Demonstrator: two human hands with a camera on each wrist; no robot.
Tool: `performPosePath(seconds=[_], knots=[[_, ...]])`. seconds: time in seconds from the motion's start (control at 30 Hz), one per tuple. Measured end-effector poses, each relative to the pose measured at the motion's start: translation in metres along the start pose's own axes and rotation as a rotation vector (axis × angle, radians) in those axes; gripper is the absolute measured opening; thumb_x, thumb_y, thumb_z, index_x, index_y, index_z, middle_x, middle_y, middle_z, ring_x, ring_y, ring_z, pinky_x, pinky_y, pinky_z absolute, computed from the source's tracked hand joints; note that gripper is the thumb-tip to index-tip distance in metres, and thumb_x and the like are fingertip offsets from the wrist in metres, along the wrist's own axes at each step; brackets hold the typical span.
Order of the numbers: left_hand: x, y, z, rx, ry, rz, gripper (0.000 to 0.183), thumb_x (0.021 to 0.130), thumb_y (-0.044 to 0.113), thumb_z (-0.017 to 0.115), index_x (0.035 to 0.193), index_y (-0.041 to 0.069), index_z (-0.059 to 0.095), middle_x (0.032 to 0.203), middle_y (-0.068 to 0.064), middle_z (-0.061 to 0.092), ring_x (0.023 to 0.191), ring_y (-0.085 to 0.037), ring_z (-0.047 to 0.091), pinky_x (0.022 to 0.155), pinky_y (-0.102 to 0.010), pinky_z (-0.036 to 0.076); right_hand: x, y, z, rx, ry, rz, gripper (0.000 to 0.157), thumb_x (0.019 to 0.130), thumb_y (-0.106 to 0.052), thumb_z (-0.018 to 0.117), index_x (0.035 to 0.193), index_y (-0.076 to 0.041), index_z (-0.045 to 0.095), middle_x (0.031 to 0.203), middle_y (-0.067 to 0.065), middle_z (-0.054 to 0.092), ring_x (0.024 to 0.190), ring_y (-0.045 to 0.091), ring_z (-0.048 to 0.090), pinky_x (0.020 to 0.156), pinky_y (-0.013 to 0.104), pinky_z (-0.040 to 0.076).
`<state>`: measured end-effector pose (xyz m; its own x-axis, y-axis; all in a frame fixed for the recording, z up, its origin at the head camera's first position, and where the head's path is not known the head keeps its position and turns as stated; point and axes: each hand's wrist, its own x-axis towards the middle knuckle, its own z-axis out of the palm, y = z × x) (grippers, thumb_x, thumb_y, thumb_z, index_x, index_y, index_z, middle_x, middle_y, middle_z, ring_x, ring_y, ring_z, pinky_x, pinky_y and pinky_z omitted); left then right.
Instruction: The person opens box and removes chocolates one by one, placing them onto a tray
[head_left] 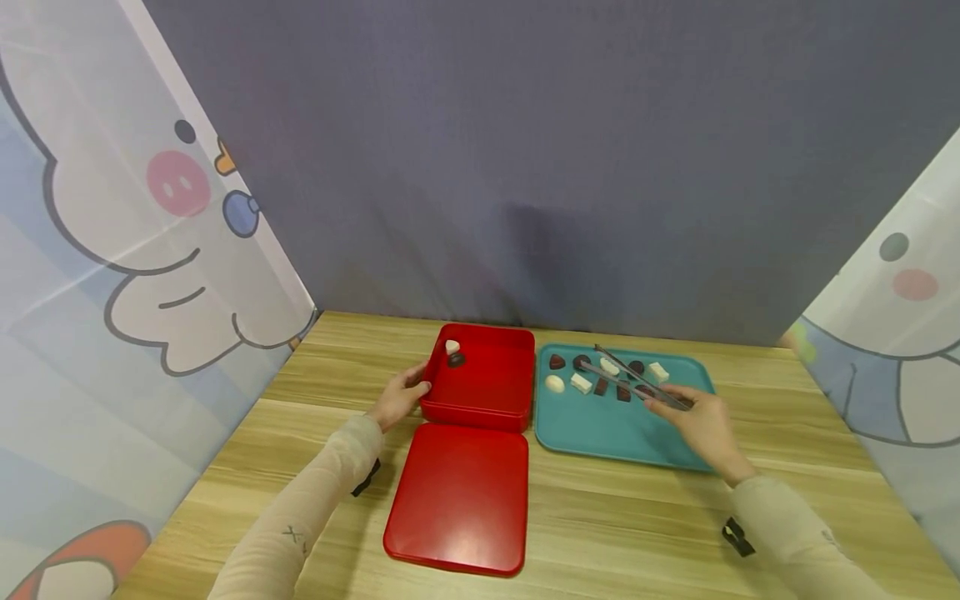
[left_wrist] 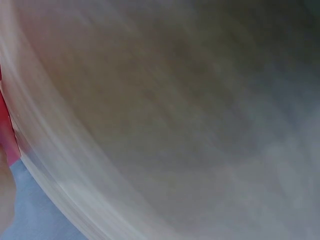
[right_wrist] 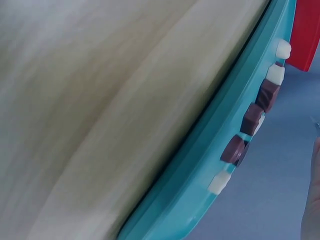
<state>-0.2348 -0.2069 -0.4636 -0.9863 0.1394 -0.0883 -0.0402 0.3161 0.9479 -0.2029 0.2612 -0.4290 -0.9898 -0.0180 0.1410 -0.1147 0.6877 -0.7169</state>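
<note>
My left hand (head_left: 399, 400) holds the left wall of an open red box (head_left: 487, 367), its thumb at the rim. Inside, a white chocolate (head_left: 452, 346) and a dark chocolate (head_left: 456, 360) lie in the far left corner. My right hand (head_left: 701, 421) grips metal tongs (head_left: 660, 393) by the closed end. Their tips are spread apart above a teal tray (head_left: 600, 433), with no piece visibly pinched. Several white and brown chocolates lie there, among them a round white one (head_left: 554, 383) and a white block (head_left: 658, 372). In the right wrist view, chocolates (right_wrist: 267, 95) line the tray.
A flat red lid (head_left: 461, 500) lies on the wooden table (head_left: 600, 533) directly in front of the box. The tray stands just right of the box. A grey cloth (head_left: 525, 167) hangs behind the table, and printed curtains (head_left: 112, 250) flank it.
</note>
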Motion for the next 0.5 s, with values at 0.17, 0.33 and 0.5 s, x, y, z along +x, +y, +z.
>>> performPosePath(seconds=[0.17,0.33,0.5], knots=[[0.000,0.000,0.000,-0.001,0.003,-0.004,0.051,0.096,0.009,0.043,0.145,0.005,0.027,0.145,-0.020,0.032,0.133,-0.034,0.032,0.107,-0.047,0.031,0.002,-0.006,0.006,0.016,-0.028,-0.010,0.061,0.081,-0.051,0.062,0.122,-0.005,0.060,0.117,0.021,0.060,0.096,0.032,0.060,0.067,0.033,0.052],[-0.001,0.001,0.000,-0.013,-0.002,-0.005,0.051,0.097,0.009,0.042,0.145,0.004,0.026,0.146,-0.021,0.030,0.133,-0.035,0.031,0.108,-0.047,0.030,0.006,-0.013,0.011,0.025,-0.050,0.009,0.063,0.079,-0.054,0.062,0.121,-0.006,0.061,0.114,0.019,0.062,0.076,0.017,0.058,0.055,0.024,0.043],[-0.010,0.018,0.001,-0.038,-0.031,-0.015,0.052,0.096,0.007,0.042,0.145,0.000,0.023,0.146,-0.024,0.027,0.134,-0.038,0.028,0.108,-0.048,0.029,0.010,-0.019,0.018,0.034,-0.059,0.022,0.062,0.079,-0.051,0.065,0.121,-0.006,0.061,0.109,0.018,0.063,0.065,0.013,0.048,0.050,0.023,0.036]])
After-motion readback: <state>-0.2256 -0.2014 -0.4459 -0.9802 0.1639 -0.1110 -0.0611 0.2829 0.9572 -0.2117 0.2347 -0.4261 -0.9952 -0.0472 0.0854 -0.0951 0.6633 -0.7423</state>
